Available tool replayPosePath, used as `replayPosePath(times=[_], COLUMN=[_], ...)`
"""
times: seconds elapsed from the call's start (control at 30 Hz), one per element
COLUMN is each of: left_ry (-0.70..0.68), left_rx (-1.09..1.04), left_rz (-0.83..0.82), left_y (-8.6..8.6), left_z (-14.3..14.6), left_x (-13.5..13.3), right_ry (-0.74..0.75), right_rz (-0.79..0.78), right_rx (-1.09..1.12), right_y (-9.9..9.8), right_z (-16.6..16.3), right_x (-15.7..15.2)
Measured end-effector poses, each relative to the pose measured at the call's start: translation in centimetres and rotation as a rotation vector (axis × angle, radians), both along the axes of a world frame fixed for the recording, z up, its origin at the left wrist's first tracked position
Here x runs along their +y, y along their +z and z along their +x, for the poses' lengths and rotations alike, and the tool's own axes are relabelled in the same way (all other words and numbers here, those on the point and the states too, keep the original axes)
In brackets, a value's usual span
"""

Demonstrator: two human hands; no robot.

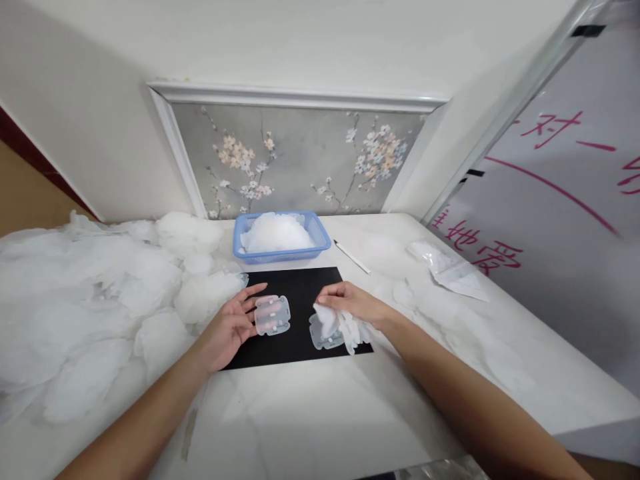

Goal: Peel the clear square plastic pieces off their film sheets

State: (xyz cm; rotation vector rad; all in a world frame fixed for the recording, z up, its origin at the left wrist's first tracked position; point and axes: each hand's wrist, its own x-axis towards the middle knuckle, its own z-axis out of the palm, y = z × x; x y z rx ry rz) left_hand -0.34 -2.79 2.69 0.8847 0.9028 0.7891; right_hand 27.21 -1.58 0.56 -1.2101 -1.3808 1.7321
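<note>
My left hand holds a translucent, scallop-edged flat piece with small white dots; its fingers show through from behind, and the index finger sticks out above. On the right, my right hand pinches a thin, soft white piece between thumb and fingers. Beneath it, a second translucent dotted piece lies near the right end of the black mat. Several white strip-like pieces hang or lie just below my right hand; I cannot tell whether the hand holds them.
A blue plastic basket heaped with white sheets stands behind the mat. Piles of translucent white pieces cover the left of the marble-patterned table. A white pen and a clear plastic bag lie at right, near a whiteboard.
</note>
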Motion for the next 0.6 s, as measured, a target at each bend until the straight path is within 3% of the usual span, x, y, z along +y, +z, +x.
replayPosePath(times=[0.23,0.4,0.5,0.6], left_ry=[-0.008,-0.025,-0.130,-0.276], left_rx=[-0.014,-0.007,0.024,0.015], left_rz=[0.029,0.082,0.201,0.352], left_y=[0.0,0.0,-0.2,-0.5], left_z=[0.0,0.0,0.5,0.9], left_x=[-0.1,-0.2,-0.6,-1.0], right_ry=[0.127,0.200,0.192,0.104], right_rz=[-0.126,-0.191,-0.232,-0.173], right_rx=[0.282,0.336,0.349,0.318], right_y=[-1.0,-1.1,-1.1,-1.1], right_z=[-0.6,-2.1,-2.9,-3.1], right_x=[-0.2,-0.5,-0.6,-0.6])
